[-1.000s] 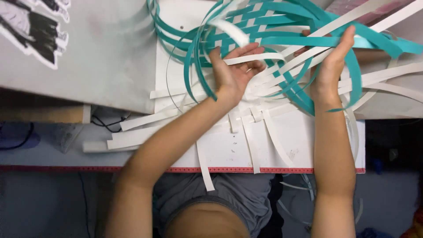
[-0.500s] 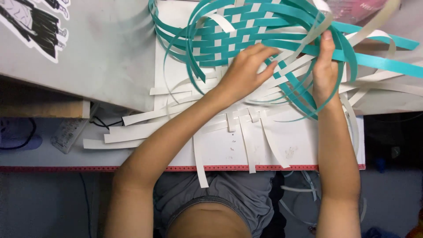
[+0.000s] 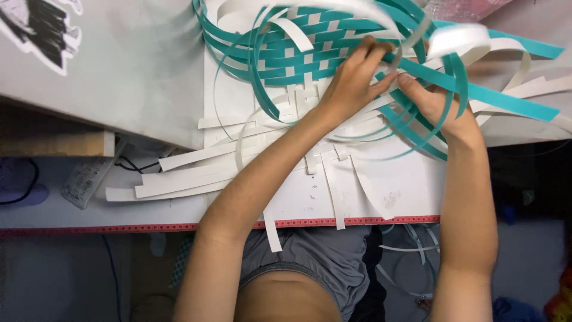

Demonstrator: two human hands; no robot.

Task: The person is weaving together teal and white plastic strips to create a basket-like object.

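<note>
Our left hand [image 3: 357, 77] curls its fingers over the teal strips [image 3: 286, 56] at the weave's right edge, pressing them down, while our right hand [image 3: 432, 101] pinches a teal strip beside it, fingertips nearly touching the left's. The weave [image 3: 298, 45] lies on the white board [image 3: 357, 191] at the table's far side; its middle looks interlaced, but many white strips [image 3: 179, 179] and teal ends trail loose, so much seems left.

I see a half-woven mat [image 3: 298, 50] of teal and white strips, flat on the counter [image 3: 149, 71], loose ends curling upward.
</note>
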